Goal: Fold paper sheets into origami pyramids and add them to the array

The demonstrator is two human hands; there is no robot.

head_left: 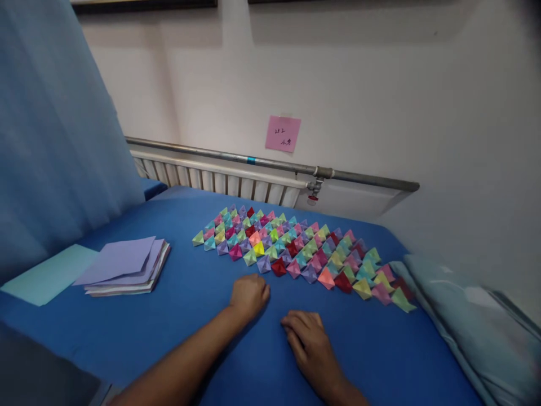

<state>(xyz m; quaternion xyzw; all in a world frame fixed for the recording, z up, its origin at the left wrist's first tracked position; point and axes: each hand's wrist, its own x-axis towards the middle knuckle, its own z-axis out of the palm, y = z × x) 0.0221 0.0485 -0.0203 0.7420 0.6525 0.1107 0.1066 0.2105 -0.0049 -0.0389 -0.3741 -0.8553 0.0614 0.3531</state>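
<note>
My left hand [249, 296] rests on the blue surface [186, 316], its fingers curled in, just in front of rows of small folded paper pieces [291, 248]. The pieces are pink, green, purple, yellow, red and blue and stand close together in slanting rows. To the right and nearer, my right hand [310, 347] lies on the surface with its fingers bent and pressed together. Nothing shows in either hand. A stack of purple and white paper [127, 262] lies on the left, beside light green sheets [53, 273].
A blue curtain [54, 129] hangs at the left. Behind the surface are a white radiator [220, 180], a metal pipe [279, 164] with a red valve, and a pink note [283, 133] on the wall. Pale green bedding [469, 321] lies at the right.
</note>
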